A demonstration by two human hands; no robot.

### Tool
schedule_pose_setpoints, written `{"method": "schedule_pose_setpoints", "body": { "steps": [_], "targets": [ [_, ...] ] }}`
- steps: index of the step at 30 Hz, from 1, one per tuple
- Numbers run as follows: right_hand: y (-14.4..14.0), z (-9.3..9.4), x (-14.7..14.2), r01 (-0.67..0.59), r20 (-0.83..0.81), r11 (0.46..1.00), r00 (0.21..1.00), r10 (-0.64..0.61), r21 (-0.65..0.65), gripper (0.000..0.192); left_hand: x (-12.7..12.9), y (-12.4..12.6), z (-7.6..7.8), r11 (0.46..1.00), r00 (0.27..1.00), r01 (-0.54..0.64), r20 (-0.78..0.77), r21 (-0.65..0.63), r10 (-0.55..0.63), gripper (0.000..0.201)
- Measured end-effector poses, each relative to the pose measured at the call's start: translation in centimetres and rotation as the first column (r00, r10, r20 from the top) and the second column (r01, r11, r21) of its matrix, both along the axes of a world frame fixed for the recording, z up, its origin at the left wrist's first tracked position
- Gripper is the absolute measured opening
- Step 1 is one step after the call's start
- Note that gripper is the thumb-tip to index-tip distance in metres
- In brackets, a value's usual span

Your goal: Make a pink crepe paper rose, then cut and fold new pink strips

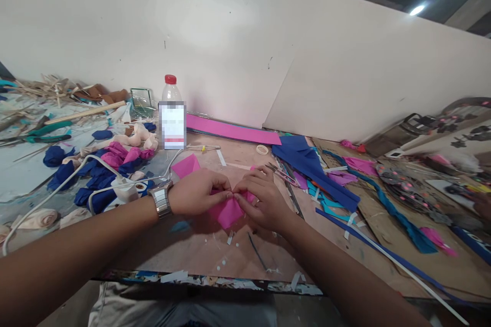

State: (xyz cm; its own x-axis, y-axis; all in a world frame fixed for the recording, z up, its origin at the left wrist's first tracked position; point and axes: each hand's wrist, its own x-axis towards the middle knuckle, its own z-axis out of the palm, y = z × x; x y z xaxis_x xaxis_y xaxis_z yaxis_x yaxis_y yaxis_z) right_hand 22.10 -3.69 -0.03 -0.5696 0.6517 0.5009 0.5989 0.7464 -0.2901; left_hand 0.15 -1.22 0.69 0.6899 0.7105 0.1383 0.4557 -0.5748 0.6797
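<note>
Both hands met over a pink sheet (229,210) near the worktop's (199,250) front edge. The left hand (199,191), a watch (161,200) on its wrist, and the right hand (263,199) pinched the sheet where their fingertips touched. A bottle (171,115) stood towards the back edge, blue strips (310,166) to the right.

pink paper (229,210) | folded, creased | flat on table | partly covered

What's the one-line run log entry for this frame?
left hand: pinching pink paper | right hand: pinching same paper | fingertips meet at fold | bottle behind | scissors right
</note>
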Motion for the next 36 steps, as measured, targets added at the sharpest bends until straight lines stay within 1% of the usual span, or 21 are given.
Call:
{"method": "schedule_pose_setpoints", "body": {
  "steps": [2,6,9,12,15,18,20,23,25,28,32,36],
  "targets": [
    [0.0,0.1,0.1,0.012,0.004,1.0,1.0,-0.012,0.005,0.008,0.0,-0.1,0.1,1.0,1.0,-0.022,-0.004,0.001,0.022,0.026],
    [0.0,0.0,0.2,0.006,0.005,1.0,1.0,-0.006,-0.003,0.008,0.0,-0.2,0.3,0.999,1.0,-0.03,-0.008,0.035,0.03,0.025],
    [0.0,-0.1,0.2,-0.011,0.003,0.999,1.0,0.011,-0.034,0.007,0.1,-0.4,0.3,0.995,0.999,-0.029,-0.025,0.092,0.031,0.025],
    [0.0,-0.1,0.1,-0.015,-0.005,0.996,1.0,0.015,-0.085,0.007,0.2,-0.7,0.2,0.984,0.996,-0.034,-0.077,0.175,0.049,0.027],
    [0.0,-0.1,0.0,-0.004,-0.006,0.988,1.0,0.003,-0.157,0.007,0.3,-0.7,-0.3,0.953,0.985,-0.033,-0.152,0.301,0.082,0.028],
    [0.0,-0.1,-0.1,0.011,-0.014,0.977,1.0,-0.015,-0.214,0.008,0.3,-0.6,-0.9,0.905,0.972,-0.004,-0.212,0.425,0.104,0.029],
    [0.0,0.0,-0.2,0.021,-0.026,0.971,0.999,-0.028,-0.24,0.008,0.2,-0.5,-1.3,0.878,0.968,0.04,-0.236,0.476,0.083,0.03],
    [-0.1,0.0,-0.3,0.01,-0.045,0.963,0.999,-0.023,-0.27,0.011,0.2,-0.4,-1.6,0.847,0.972,0.083,-0.23,0.525,0.047,0.03],
    [0.0,-0.1,-0.3,-0.009,-0.065,0.96,0.998,-0.009,-0.278,0.012,0.2,-0.4,-1.7,0.838,0.975,0.088,-0.218,0.538,0.037,0.031],
    [0.2,-0.2,-0.2,-0.019,-0.114,0.962,0.993,-0.013,-0.271,0.011,0.2,-0.3,-1.7,0.847,0.978,0.053,-0.198,0.529,0.062,0.033],
    [0.5,-0.2,0.0,-0.044,-0.163,0.97,0.987,0.005,-0.24,0.008,0.2,-0.2,-1.6,0.879,0.971,-0.035,-0.193,0.476,0.143,0.035],
    [0.6,-0.4,0.0,-0.044,-0.167,0.971,0.986,0.005,-0.234,0.01,0.3,-0.4,-1.3,0.923,0.976,-0.068,-0.169,0.378,0.141,0.034]
  ]
}}
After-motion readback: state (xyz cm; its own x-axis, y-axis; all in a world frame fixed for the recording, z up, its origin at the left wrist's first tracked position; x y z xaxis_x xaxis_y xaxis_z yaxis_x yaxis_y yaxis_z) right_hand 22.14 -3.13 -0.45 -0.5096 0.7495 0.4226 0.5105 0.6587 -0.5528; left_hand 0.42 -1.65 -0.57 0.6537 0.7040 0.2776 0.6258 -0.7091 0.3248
